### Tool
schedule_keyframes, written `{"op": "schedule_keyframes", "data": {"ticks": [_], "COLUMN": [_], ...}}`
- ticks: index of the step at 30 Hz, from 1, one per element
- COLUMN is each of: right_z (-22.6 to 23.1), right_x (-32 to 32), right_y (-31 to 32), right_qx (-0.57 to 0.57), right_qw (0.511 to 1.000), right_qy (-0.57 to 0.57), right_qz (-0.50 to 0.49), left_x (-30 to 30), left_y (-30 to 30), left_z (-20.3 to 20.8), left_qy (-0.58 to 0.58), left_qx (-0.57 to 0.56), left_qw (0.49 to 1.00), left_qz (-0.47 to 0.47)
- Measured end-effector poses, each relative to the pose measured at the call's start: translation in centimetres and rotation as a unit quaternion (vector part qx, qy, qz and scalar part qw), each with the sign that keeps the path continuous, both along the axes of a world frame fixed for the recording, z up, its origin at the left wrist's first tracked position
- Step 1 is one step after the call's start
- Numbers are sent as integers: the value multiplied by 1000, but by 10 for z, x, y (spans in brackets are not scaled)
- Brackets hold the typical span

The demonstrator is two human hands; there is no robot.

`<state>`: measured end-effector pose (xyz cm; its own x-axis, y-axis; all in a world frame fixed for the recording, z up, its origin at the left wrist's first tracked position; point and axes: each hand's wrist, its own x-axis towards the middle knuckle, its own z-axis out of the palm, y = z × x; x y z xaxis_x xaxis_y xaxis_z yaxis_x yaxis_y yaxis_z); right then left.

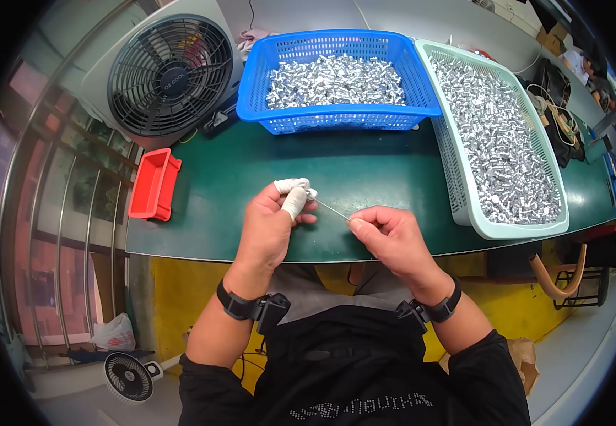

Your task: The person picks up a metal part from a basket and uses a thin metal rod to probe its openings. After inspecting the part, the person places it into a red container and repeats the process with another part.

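My left hand (279, 213), with white coverings on its thumb and a finger, pinches a small silvery metal part (311, 193) at its fingertips. Closed around the near end of a thin metal rod (333, 210) is my right hand (386, 233). The rod slants up and left until its far end meets the small part; whether it goes inside cannot be seen. Both hands are over the near half of the green table. Beyond them stands a blue basket (350, 112) of small silvery metal parts (336, 82).
On the right, a pale green basket (475, 206) holds many similar metal parts (496, 142). A red tray (153, 186) sits at the table's left edge, with a large box fan (173, 82) behind it. The green tabletop (215, 184) ends just before my lap.
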<state>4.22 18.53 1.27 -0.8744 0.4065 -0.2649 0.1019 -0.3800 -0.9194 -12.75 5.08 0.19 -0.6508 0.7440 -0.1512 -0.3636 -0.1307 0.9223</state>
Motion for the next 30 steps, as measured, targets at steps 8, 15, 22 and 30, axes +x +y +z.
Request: {"op": "schedule_keyframes", "data": {"ticks": [8,15,22,30], "right_z": [-3,-5,-6,-7], "right_x": [-5,2,17,18], "right_y": [-6,4,13,17], "right_qx": [208,295,325,311], "right_qw": [977,955,945,950], "right_qy": [41,19,-23,-25], "right_qz": [-21,-19,-7,1], "left_x": [-1,-15,-23,-20], "left_y": [-2,-7,-14,-18], "left_z": [3,1,5,16], "left_qy": [-11,264,524,564], "left_qx": [38,-86,-161,-205], "left_qw": [999,960,834,800], "left_qz": [16,31,65,5]}}
